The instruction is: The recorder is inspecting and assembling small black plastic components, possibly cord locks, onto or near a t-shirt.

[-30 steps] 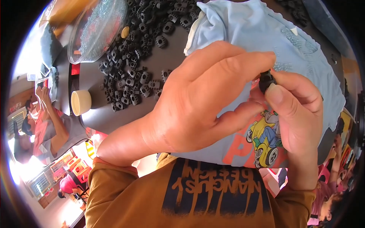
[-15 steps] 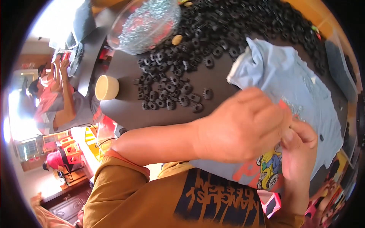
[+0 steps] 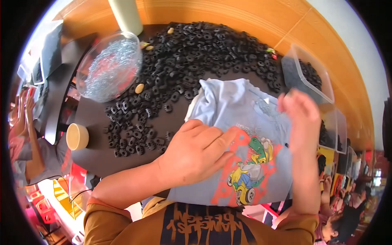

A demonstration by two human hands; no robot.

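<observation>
A light blue T-shirt (image 3: 220, 96) with a cartoon crocodile print lies spread in front of me, over the table's near side. My left hand (image 3: 200, 151) is above its left half, fingers stretched out to the right and nothing visible in them; the thumb is hidden. My right hand (image 3: 301, 112) is raised over the shirt's right edge, blurred, its fingers bent together; a tiny thing may be at the fingertips, too small to name. Thin silvery pieces (image 3: 266, 108) lie scattered on the shirt near that hand. A small black plastic part (image 3: 286, 145) rests beside my right wrist.
Black plastic parts (image 3: 196, 53) are heaped across the dark table (image 3: 92, 116). A clear round tub (image 3: 81, 77) of silvery pieces and a cream cup (image 3: 77, 136) stand left. Clear bins (image 3: 304, 81) with black parts are right. Another person's arms (image 3: 34, 155) show far left.
My hands were together over the shirt and are now apart, the right one lifted to the right. The view has shifted, showing more of the table's back and the right bins.
</observation>
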